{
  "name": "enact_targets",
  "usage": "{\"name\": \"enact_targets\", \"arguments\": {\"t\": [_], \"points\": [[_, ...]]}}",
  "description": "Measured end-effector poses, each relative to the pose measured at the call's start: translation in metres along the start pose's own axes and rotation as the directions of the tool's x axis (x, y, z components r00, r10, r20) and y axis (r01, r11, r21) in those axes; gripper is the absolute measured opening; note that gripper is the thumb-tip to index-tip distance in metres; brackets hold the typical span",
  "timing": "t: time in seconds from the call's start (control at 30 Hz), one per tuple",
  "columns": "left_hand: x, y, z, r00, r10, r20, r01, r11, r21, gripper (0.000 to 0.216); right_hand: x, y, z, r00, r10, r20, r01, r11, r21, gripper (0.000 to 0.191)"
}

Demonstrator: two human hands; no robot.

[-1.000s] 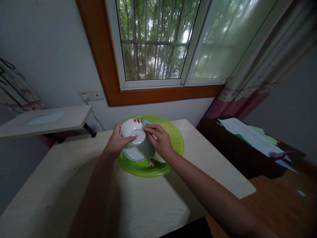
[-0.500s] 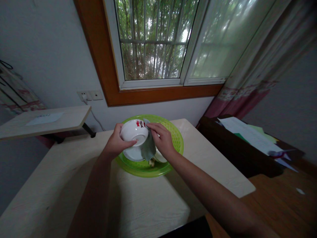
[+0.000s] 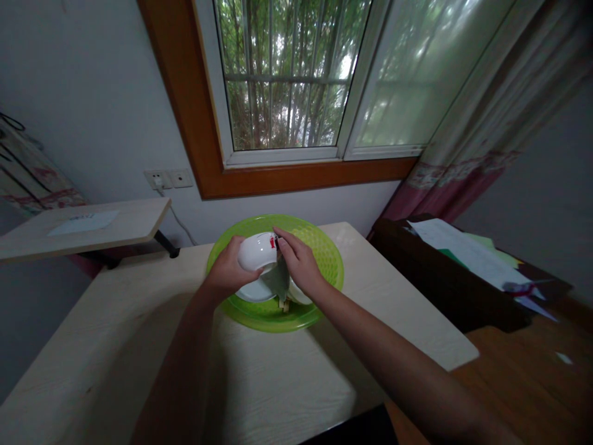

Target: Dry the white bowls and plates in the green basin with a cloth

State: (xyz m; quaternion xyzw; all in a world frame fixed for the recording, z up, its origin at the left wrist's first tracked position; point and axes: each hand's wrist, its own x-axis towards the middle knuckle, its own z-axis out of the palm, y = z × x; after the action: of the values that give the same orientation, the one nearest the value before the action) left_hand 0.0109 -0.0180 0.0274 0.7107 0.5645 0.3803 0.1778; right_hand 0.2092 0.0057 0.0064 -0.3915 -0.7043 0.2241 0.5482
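Note:
A white bowl (image 3: 256, 251) with a red and dark print near its rim is tilted over the green basket (image 3: 331, 262). My left hand (image 3: 228, 270) is closed around the bowl's left side, thumb underneath. On the other side my right hand (image 3: 299, 258) presses a grey-green cloth (image 3: 277, 281) against the bowl; its fingers lie at the rim and the cloth hangs below. Beneath the bowl, a white dish (image 3: 256, 291) rests in the basket. Another pale dish (image 3: 300, 294) is partly hidden behind my right hand. Small light-brown pieces (image 3: 283, 305) lie between them.
The basket stands on a pale wooden table (image 3: 278, 371). A raised shelf (image 3: 139, 225) with a paper is at the left, near a wall socket (image 3: 168, 179) and cord. To the right, a dark cabinet (image 3: 454, 278) carries papers. A window (image 3: 287, 74) is behind.
The bowl has shifted slightly right and turned, so its base faces away from view more. My left hand has moved right with it, and the cloth hangs more bunched below my right hand.

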Motion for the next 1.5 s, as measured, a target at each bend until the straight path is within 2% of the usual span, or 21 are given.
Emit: {"name": "enact_targets", "arguments": {"t": [0.13, 0.27, 0.33, 0.43, 0.6, 0.7, 0.87, 1.0, 1.17, 1.3, 1.37, 1.43, 1.5], "points": [[0.000, -0.001, -0.001, 0.998, -0.034, -0.050, 0.034, 0.999, -0.007, 0.064, 0.000, 0.007, 0.003, 0.996, 0.091, 0.017, -0.091, 0.995, 0.034, 0.040], [0.001, 0.000, -0.003, 0.995, -0.073, -0.065, 0.071, 0.997, -0.020, 0.067, 0.000, 0.011, 0.001, 0.998, 0.068, 0.012, -0.069, 0.994, 0.079, 0.041], [0.001, 0.000, -0.001, 0.996, -0.075, -0.043, 0.075, 0.997, -0.001, 0.067, -0.001, 0.007, -0.001, 1.000, 0.013, 0.018, -0.014, 0.998, 0.063, 0.043], [0.002, -0.004, 0.004, 0.998, -0.059, -0.025, 0.059, 0.998, 0.029, 0.064, -0.004, -0.003, -0.003, 0.988, -0.137, 0.070, 0.136, 0.991, 0.008, 0.044], [0.003, -0.013, 0.011, 0.999, 0.019, -0.036, -0.017, 0.999, 0.035, 0.059, -0.009, -0.017, -0.004, 0.888, -0.376, 0.264, 0.391, 0.920, -0.007, 0.050], [0.003, -0.011, 0.009, 0.999, 0.006, -0.052, -0.005, 1.000, 0.017, 0.060, -0.009, -0.018, -0.004, 0.862, -0.412, 0.296, 0.432, 0.902, -0.004, 0.053], [0.004, -0.008, 0.000, 0.991, -0.115, -0.073, 0.108, 0.989, -0.098, 0.067, -0.004, -0.012, -0.004, 0.935, -0.311, 0.169, 0.314, 0.949, 0.007, 0.045], [0.006, -0.017, 0.001, 0.980, -0.168, -0.110, 0.121, 0.932, -0.341, 0.073, 0.000, -0.004, -0.004, 0.978, -0.175, 0.111, 0.169, 0.984, 0.059, 0.039], [0.010, -0.021, 0.006, 0.959, -0.239, -0.155, 0.098, 0.788, -0.608, 0.070, 0.000, 0.003, -0.003, 0.992, -0.074, 0.100, 0.059, 0.987, 0.147, 0.037], [0.012, -0.011, 0.008, 0.938, -0.328, -0.113, 0.109, 0.587, -0.802, 0.065, -0.002, 0.008, 0.001, 0.991, -0.026, 0.132, -0.006, 0.972, 0.233, 0.045], [0.013, -0.006, 0.011, 0.945, -0.316, -0.080, 0.094, 0.498, -0.862, 0.059, -0.002, 0.011, 0.004, 0.990, -0.021, 0.140, -0.015, 0.967, 0.254, 0.052], [0.012, -0.001, 0.014, 0.955, -0.292, -0.056, 0.091, 0.466, -0.880, 0.055, -0.002, 0.013, 0.007, 0.991, -0.016, 0.130, -0.016, 0.970, 0.242, 0.060], [0.011, 0.003, 0.017, 0.950, -0.310, -0.034, 0.123, 0.473, -0.872, 0.056, -0.001, 0.016, 0.008, 0.994, -0.003, 0.112, -0.019, 0.981, 0.192, 0.066]]}}
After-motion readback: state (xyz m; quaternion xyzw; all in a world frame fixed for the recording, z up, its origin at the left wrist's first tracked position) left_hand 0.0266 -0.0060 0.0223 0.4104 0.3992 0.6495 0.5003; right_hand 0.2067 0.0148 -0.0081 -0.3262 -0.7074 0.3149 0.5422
